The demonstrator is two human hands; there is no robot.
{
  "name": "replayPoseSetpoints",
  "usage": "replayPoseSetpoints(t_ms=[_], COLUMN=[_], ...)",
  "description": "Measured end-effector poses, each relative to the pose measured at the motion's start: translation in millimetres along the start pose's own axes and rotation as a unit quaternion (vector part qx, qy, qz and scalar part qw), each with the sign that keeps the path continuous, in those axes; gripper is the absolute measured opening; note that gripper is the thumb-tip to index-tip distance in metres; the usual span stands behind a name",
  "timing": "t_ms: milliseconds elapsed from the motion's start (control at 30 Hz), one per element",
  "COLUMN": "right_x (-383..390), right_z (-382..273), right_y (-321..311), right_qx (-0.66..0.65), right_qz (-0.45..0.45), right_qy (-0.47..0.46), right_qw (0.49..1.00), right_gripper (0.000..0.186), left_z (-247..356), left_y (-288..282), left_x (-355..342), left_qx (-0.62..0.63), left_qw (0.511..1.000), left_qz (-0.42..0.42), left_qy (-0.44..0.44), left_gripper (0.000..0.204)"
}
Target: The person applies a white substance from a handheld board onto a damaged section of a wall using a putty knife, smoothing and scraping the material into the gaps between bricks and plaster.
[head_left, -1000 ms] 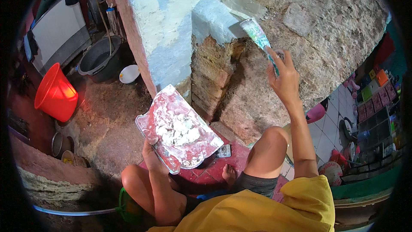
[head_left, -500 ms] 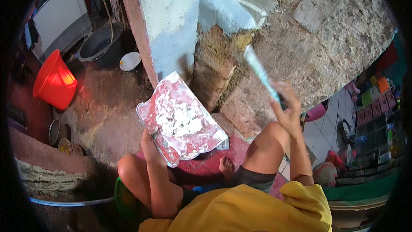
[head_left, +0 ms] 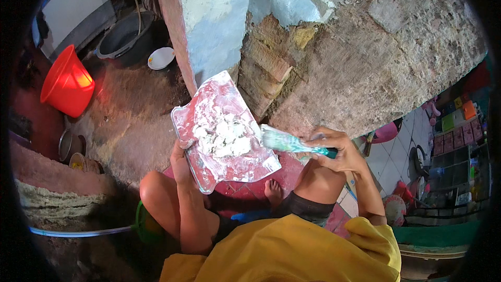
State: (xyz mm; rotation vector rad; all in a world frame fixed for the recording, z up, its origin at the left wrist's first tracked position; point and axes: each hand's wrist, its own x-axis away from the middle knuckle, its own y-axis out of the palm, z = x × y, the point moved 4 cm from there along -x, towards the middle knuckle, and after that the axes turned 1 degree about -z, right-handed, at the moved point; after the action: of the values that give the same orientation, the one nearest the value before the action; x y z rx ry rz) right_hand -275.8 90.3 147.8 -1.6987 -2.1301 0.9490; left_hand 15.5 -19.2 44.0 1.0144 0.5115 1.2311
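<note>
My left hand [head_left: 182, 163] grips the left edge of a red, white-smeared plastic board [head_left: 206, 169], holding it over my lap. A lumpy heap of white paste [head_left: 224, 137] lies on the middle of the board. In my right hand [head_left: 336, 149] is a putty knife [head_left: 287, 141] with a green handle, its fingers closed round the grip. White paste coats the blade, whose tip is at the board's right edge, beside the heap. Beyond the board, a painted wall [head_left: 214, 21] meets a patch of bare brick [head_left: 269, 68].
A rough concrete slab [head_left: 360, 73] slopes across the right. On the left are a red bucket [head_left: 68, 83], a black tub [head_left: 125, 42] and a white plate [head_left: 160, 58]. A rack of goods [head_left: 459, 146] stands at far right. A low wall [head_left: 57, 183] runs along the left.
My right hand has brought the putty knife down from near the wall to the board's right edge, turning the blade leftward. The left hand still holds the board, which has shifted slightly.
</note>
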Motion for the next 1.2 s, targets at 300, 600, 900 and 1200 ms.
replayPoseSetpoints(t_ms=[300, 600, 900, 1200], right_x=[-17, -133, -188, -192], right_z=[26, 31, -2, 2], right_y=[-18, -14, -15, -29], right_qx=[-0.319, -0.32, -0.386, -0.392], right_qz=[0.235, 0.415, 0.448, 0.443], right_qy=[0.134, -0.08, -0.087, -0.098], right_qw=[0.908, 0.848, 0.802, 0.8], right_gripper=[0.026, 0.047, 0.058, 0.033], left_z=[15, 12, 28, 28], left_y=[5, -4, 8, 14], left_x=[2, -6, 6, 12], left_qx=[-0.001, -0.046, -0.044, 0.004], left_qw=[1.0, 0.998, 0.996, 0.998], left_qz=[0.012, -0.012, -0.034, -0.014], left_qy=[0.023, 0.037, 0.069, 0.055], left_gripper=[0.043, 0.038, 0.048, 0.044])
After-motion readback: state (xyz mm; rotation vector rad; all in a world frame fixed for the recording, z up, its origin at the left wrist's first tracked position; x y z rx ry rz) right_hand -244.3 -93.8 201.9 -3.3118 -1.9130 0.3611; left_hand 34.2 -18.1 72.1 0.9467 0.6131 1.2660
